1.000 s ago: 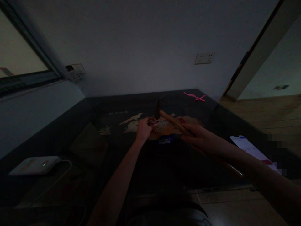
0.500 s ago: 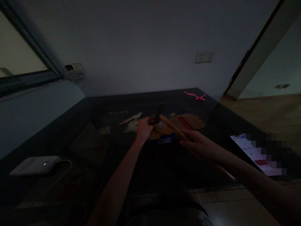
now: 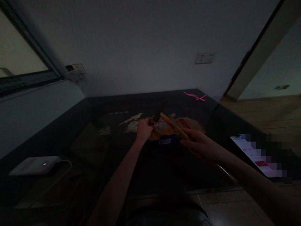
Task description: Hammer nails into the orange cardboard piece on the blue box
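Note:
My left hand (image 3: pixel 145 128) is closed on a dark, flat strip (image 3: pixel 160 110) that slants up and away from the fingers over the dark table. In my right hand (image 3: pixel 198 141) is a long wooden stick (image 3: pixel 174 126); its far tip meets or nearly meets the strip's lower part, and its near end passes under my right forearm. Below the strip and stick lies a clear and orange package (image 3: pixel 162 128) with a blue label (image 3: pixel 166 140). The dim light hides the fine detail of the fingertips.
A pink ribbon-like item (image 3: pixel 196 97) lies at the table's back right. On the right is a lit phone (image 3: pixel 254 155), partly pixelated. A white device (image 3: pixel 35 165) with a cable sits at the left. Wall sockets (image 3: pixel 204 58) are above the dark table (image 3: pixel 94 105).
The dark strip has tilted slightly further to the right at its top. Both hands stay in nearly the same place, with the stick's tip a little higher.

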A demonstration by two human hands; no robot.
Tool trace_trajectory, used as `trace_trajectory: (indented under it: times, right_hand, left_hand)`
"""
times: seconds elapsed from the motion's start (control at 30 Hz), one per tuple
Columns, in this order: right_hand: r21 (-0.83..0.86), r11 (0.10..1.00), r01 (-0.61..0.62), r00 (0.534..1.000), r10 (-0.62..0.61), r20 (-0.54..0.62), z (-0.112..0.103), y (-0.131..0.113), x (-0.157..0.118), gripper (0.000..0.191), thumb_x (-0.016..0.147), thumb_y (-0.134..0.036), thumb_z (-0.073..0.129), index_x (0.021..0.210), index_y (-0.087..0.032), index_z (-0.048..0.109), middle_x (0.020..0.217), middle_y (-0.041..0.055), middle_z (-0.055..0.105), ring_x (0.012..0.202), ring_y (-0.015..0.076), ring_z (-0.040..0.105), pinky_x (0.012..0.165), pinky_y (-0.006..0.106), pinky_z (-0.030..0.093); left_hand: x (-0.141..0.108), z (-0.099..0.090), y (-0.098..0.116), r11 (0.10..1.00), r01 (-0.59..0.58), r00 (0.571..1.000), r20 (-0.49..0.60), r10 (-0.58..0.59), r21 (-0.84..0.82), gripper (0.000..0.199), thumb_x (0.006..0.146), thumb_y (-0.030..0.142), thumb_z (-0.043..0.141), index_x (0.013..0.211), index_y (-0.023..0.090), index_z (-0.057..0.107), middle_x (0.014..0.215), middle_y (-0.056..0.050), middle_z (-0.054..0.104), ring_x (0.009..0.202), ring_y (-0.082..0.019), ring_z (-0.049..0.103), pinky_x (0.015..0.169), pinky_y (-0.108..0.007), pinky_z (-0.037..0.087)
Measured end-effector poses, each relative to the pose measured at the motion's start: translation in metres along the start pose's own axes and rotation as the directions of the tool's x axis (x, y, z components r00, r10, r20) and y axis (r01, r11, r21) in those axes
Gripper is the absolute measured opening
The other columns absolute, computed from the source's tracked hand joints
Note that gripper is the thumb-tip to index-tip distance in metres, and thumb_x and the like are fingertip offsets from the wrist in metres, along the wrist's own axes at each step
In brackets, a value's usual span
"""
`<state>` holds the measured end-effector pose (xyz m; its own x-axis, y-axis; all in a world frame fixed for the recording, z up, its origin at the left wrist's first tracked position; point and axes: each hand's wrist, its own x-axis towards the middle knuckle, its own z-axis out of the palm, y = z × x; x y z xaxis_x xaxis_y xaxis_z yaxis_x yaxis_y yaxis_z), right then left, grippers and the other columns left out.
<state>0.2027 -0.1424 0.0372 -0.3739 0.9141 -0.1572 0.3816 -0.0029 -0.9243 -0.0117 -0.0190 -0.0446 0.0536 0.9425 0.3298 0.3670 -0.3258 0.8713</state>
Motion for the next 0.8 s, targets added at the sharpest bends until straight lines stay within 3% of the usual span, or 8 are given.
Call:
trace_trajectory:
  times: [0.2,0.33,0.53,0.8]
  right_hand:
    - [0.002,1.0,-0.005,0.999,0.005,-0.051,-0.0036,-0.0024,-0.0027,0.043,0.084,-0.033,0.053,0.123,-0.017,0.045,0.053,-0.0101,0.04,0.032,0.0045,0.035,0.029,0.014,0.029]
    - [-0.032,0.999,-0.014,1.0,0.014,-0.002,-0.0013,0.0023,0.0012,0.032,0.081,-0.028,0.055,0.11,-0.015,0.052,0.056,-0.0081,0.045,0.036,0.0044,0.039,0.03,0.014,0.032]
    - [-0.022,1.0,-0.009,0.998,0.008,-0.06,-0.0062,-0.0067,-0.0048,0.034,0.083,-0.032,0.053,0.113,-0.016,0.049,0.051,-0.0099,0.04,0.033,0.0053,0.036,0.029,0.015,0.03]
    - [-0.093,0.995,0.029,0.998,-0.034,-0.052,-0.0031,-0.001,0.0011,0.02,0.079,-0.027,0.057,0.096,-0.017,0.057,0.058,-0.0056,0.049,0.041,0.0076,0.043,0.035,0.018,0.035]
  left_hand:
    - [-0.0009,0.0004,0.0005,0.999,-0.025,1.0,0.014,0.025,-0.031,0.02,0.068,0.01,0.069,0.088,0.015,0.065,0.078,-0.005,0.07,0.073,-0.017,0.068,0.07,-0.028,0.053]
    - [-0.0005,0.0006,-0.0026,0.999,-0.034,0.999,0.021,0.034,-0.028,0.024,0.067,0.009,0.07,0.089,0.015,0.064,0.083,-0.006,0.071,0.079,-0.018,0.068,0.072,-0.028,0.053]
    - [-0.0001,-0.0005,-0.0017,0.999,-0.038,0.999,0.027,0.038,0.01,0.021,0.068,0.008,0.068,0.088,0.014,0.064,0.077,-0.005,0.07,0.073,-0.017,0.067,0.069,-0.028,0.053]
    - [-0.0009,-0.001,0.0022,0.998,-0.01,0.999,0.033,0.012,-0.058,0.021,0.066,0.004,0.067,0.085,0.014,0.065,0.081,-0.005,0.071,0.075,-0.016,0.068,0.07,-0.027,0.054]
